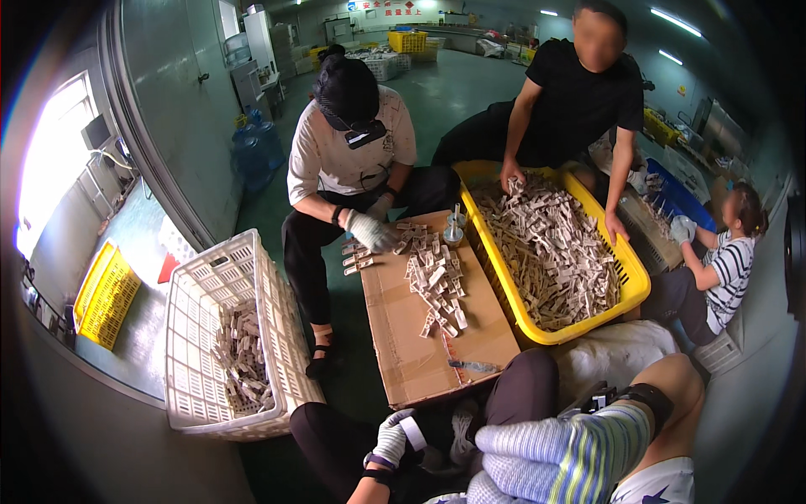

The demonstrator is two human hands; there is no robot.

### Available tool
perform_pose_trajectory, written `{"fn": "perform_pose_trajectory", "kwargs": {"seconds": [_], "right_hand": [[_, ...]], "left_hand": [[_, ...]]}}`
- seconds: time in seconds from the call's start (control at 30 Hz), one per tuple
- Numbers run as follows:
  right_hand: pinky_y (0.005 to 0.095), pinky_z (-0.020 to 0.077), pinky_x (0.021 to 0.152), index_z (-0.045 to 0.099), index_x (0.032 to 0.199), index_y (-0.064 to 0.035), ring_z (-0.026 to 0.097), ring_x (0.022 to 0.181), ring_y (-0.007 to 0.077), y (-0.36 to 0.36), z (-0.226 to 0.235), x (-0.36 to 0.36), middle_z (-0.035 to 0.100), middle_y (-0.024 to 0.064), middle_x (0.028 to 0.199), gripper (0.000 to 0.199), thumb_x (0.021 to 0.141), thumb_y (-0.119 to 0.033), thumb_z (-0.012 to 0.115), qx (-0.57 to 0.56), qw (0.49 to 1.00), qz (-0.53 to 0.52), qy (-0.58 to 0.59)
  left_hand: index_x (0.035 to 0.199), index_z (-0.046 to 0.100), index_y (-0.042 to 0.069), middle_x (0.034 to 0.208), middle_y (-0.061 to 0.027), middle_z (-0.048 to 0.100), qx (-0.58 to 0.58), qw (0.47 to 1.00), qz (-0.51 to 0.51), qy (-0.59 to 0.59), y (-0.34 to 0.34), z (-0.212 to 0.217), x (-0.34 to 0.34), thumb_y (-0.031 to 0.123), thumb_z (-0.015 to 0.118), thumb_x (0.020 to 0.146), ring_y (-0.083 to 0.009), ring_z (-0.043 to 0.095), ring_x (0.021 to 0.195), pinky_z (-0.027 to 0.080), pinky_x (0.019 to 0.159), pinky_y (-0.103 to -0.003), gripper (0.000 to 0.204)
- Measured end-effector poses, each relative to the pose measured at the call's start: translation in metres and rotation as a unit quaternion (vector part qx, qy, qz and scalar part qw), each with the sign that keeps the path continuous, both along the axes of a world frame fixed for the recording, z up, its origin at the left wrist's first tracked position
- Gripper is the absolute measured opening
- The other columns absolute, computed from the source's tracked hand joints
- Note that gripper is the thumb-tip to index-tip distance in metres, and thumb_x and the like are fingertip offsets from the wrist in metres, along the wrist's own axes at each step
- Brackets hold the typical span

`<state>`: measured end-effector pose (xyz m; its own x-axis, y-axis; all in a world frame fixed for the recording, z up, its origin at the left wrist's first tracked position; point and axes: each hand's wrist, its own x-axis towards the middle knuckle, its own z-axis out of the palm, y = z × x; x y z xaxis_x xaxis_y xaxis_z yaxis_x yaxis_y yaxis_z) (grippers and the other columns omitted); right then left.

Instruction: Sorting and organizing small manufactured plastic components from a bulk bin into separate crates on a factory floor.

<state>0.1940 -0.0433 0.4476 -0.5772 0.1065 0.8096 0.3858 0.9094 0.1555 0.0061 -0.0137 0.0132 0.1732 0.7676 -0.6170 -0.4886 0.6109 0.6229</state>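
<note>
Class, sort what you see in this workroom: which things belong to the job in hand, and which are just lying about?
Seemingly part of the job:
pale pieces heaped on the cardboard
large yellow crate and white basket, both holding pieces
small white object in the gloved left hand

Seemingly just lying about:
blue water bottles
yellow crates beyond the doorway

Brown cardboard box (399, 353), heaped pale pieces (437, 281), clear bottle (454, 230), flat narrow tool (475, 366)
</note>
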Motion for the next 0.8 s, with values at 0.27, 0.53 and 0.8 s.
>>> {"fn": "perform_pose_trajectory", "kwargs": {"seconds": [0.27, 0.53, 0.8], "right_hand": [[0.0395, 0.0526, 0.058, 0.055, 0.077, -0.0062, 0.05, 0.051, 0.0166, -0.002, -0.005, -0.004, 0.051, 0.0035, 0.062, 0.004, 0.081, -0.007, 0.057, 0.102, 0.995, 0.006, 0.007], [0.0425, 0.0555, 0.062, 0.061, 0.083, -0.0055, 0.058, 0.059, 0.0189, -0.011, -0.011, 0.007, 0.06, 0.0076, 0.071, 0.006, 0.08, -0.011, 0.059, 0.039, 0.997, 0.065, 0.033], [0.042, 0.0549, 0.067, 0.06, 0.085, -0.0049, 0.061, 0.069, 0.0228, -0.002, -0.021, 0.029, 0.061, 0.0098, 0.078, 0.009, 0.082, -0.013, 0.057, -0.04, 0.997, 0.049, -0.052]], "left_hand": [[0.102, 0.069, 0.006, 0.088, -0.0068, 0.069, 0.0, 1.0, -0.005, -0.002, -0.003, -0.03, 0.002, 0.0, 0.063, 0.087, -0.0196, 0.066, 0.071, 0.057, 0.063, -0.033, 0.017], [0.102, 0.069, 0.006, 0.086, -0.0067, 0.069, 0.022, 1.0, 0.002, -0.013, -0.004, -0.019, 0.003, 0.0, 0.062, 0.087, -0.0196, 0.066, 0.071, 0.057, 0.062, -0.032, 0.017], [0.101, 0.07, 0.008, 0.085, -0.0032, 0.069, 0.027, 0.999, -0.001, 0.023, 0.0, -0.025, 0.001, 0.003, 0.064, 0.086, -0.0158, 0.064, 0.069, 0.055, 0.061, -0.03, 0.016]]}}
